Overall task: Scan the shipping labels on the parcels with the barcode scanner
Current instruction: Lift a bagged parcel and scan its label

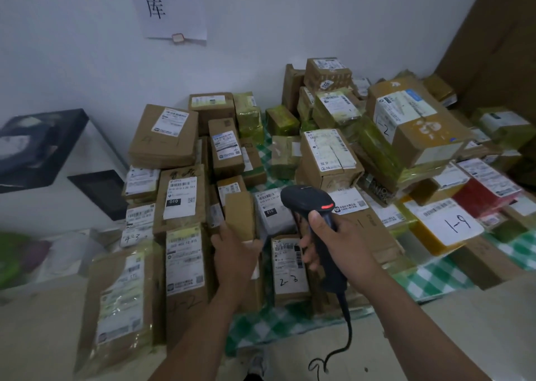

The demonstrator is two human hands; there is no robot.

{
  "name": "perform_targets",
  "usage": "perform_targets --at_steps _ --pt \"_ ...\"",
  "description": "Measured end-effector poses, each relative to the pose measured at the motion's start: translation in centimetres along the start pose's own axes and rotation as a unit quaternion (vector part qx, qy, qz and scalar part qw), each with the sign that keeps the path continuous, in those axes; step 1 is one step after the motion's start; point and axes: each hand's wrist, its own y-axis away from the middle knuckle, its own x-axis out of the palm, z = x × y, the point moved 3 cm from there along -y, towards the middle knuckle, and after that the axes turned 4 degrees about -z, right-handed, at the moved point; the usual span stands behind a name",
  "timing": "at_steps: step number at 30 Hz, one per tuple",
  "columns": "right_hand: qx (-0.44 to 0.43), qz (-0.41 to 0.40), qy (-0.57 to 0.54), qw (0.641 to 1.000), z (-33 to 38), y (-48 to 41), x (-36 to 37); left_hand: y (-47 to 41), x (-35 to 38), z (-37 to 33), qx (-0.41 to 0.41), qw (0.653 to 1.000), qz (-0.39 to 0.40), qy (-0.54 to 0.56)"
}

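While in the left hand, a closed carton; scanner in right hand.

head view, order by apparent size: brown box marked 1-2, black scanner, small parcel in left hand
brown cardboard box marked 1-2
black barcode scanner
small brown cardboard parcel, partly hidden by the left hand

Wall sheet: 库
Yellow parcel's label: 1-9
Front parcel's label: 2-3
Tall parcel's label: 010
Top box sticker: 220
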Motion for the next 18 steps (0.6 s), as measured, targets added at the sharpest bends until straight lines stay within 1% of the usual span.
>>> perform_targets --at_steps 4,5,7,9,10,12,13,15,18 --pt "0.023 0.008 -0.052 0.998 -0.4 0.3 0.8 1.9 -4.4 -2.5 0.044 0.989 -0.060 0.128" --pt "0.023 0.010 -0.055 0.998 -0.4 0.4 1.1 2.5 -5.4 -3.1 0.033 0.985 -0.059 0.156" --pt "0.025 0.008 -0.027 0.999 -0.7 0.8 1.7 3.8 -6.9 -3.9 -0.024 0.974 -0.030 0.224" --pt "0.023 0.021 -0.001 1.000 -0.6 1.2 2.2 4.9 -8.1 -4.3 -0.071 0.950 0.014 0.303" --pt "0.021 0.022 -0.001 1.000 -0.4 1.4 2.4 5.4 -8.6 -4.6 -0.082 0.931 0.048 0.352" --pt "0.022 0.014 -0.021 0.999 0.1 1.7 2.5 6.2 -9.2 -4.7 -0.078 0.886 0.146 0.433" --pt "0.028 0.016 -0.046 0.998 0.4 1.9 2.5 6.6 -9.5 -4.6 -0.066 0.870 0.193 0.449" --pt "0.042 0.026 -0.088 0.995 0.8 2.2 2.4 7.2 -9.8 -4.1 -0.042 0.860 0.263 0.436" --pt "0.054 0.035 -0.130 0.989 1.2 2.4 2.2 7.6 -10.4 -2.7 0.000 0.866 0.319 0.385"
